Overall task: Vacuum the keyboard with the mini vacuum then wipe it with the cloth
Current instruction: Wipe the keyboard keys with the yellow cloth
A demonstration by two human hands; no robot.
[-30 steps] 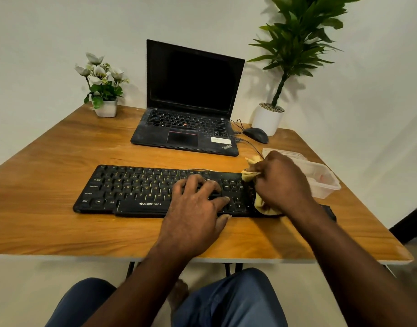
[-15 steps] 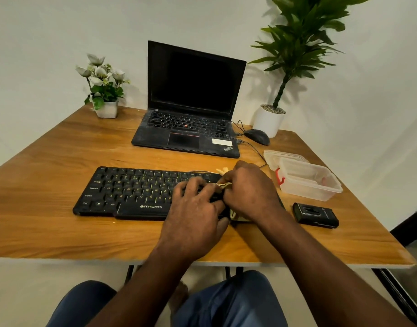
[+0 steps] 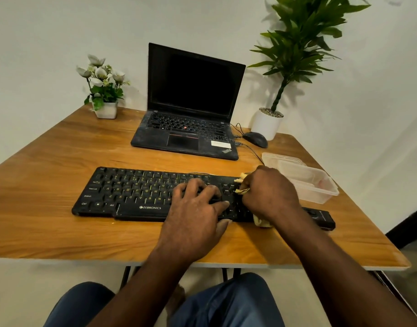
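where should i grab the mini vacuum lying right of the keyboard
Take the mini vacuum across its long sides at mid-body, from above. It lies flat on the table, slim and low; its left end is hidden behind the right forearm.

The table (image 3: 49, 161) shows warm wood grain with a smooth, faintly glossy finish, the keyboard (image 3: 132, 192) is matt black plastic, the cloth (image 3: 241, 190) soft pale-yellow fabric, the container (image 3: 316, 188) at its three o'clock clear, slightly cloudy plastic, and the laptop (image 3: 155, 138) at twelve o'clock matt black, perhaps dusty.
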